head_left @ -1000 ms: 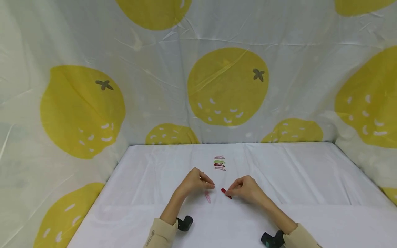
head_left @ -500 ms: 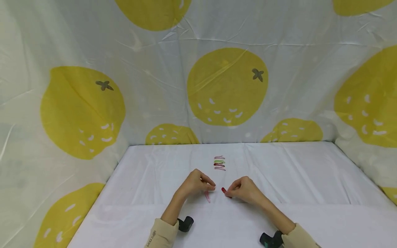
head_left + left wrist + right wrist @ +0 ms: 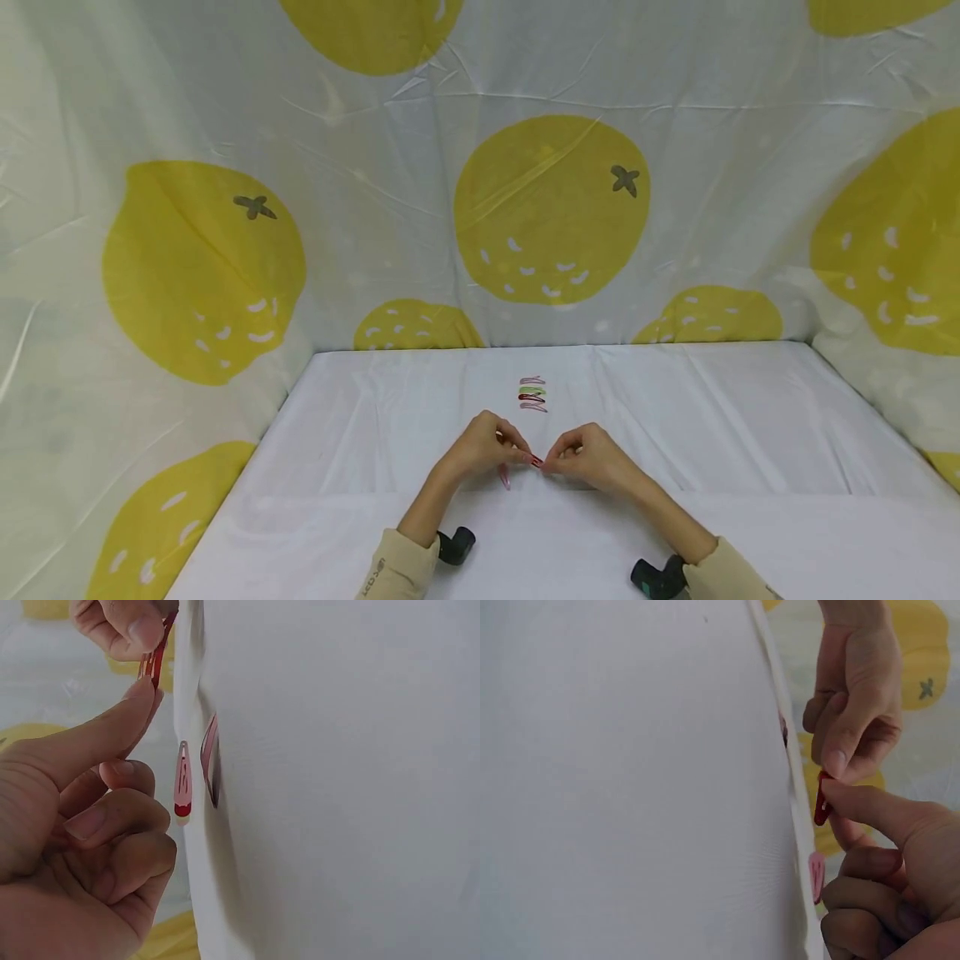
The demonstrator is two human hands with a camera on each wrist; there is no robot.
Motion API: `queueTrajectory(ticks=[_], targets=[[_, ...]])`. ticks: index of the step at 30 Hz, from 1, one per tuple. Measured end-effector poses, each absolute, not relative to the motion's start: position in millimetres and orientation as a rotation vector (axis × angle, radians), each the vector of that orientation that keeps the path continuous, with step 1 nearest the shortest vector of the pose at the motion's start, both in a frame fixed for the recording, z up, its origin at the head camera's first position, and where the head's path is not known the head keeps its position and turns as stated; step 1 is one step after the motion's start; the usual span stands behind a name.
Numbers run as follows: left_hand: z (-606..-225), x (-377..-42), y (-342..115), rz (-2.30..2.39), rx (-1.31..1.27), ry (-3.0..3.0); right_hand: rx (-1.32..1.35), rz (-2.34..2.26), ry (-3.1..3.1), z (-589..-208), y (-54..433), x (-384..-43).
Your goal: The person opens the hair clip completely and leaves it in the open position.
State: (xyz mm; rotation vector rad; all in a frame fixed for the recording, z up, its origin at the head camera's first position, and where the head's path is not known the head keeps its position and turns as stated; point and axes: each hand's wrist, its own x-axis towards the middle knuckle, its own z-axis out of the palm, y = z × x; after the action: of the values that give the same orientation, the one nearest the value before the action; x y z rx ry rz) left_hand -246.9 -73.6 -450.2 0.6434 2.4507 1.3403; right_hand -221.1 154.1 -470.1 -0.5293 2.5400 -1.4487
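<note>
A small red snap hair clip (image 3: 536,461) is stretched between my two hands over the white tabletop. My left hand (image 3: 486,442) pinches its left end between thumb and index finger, the other fingers curled in. At the opposite end, my right hand (image 3: 588,454) pinches the clip with thumb and forefinger. In the left wrist view the red clip (image 3: 154,664) spans the gap between the fingertips of both hands. A pink hair clip (image 3: 504,477) lies on the cloth just below my left hand, partly covered by it in the head view.
Farther back on the white-covered table (image 3: 675,417), several hair clips lie in a neat stack of rows: pink (image 3: 532,380), green (image 3: 532,390), red (image 3: 532,397) and pink (image 3: 533,407). A lemon-print curtain (image 3: 551,208) hangs behind the table's back edge.
My left hand has moved right to the red clip and now pinches its free end. The right hand stays nearly in place, still holding the clip. The pink clip has not moved.
</note>
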Motion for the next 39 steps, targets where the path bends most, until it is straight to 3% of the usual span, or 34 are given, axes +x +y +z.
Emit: queueTrajectory(ticks=[22,39], targets=[[-449.6,-251.7,-81.7,1.517,0.653,2.461,-0.47,-1.601,2.633,-469.4,157.2,-227.6],[-449.2,-251.5,-78.9,1.516,0.807,2.592,-0.477,-1.739,2.753,-471.1,146.8,-222.1]])
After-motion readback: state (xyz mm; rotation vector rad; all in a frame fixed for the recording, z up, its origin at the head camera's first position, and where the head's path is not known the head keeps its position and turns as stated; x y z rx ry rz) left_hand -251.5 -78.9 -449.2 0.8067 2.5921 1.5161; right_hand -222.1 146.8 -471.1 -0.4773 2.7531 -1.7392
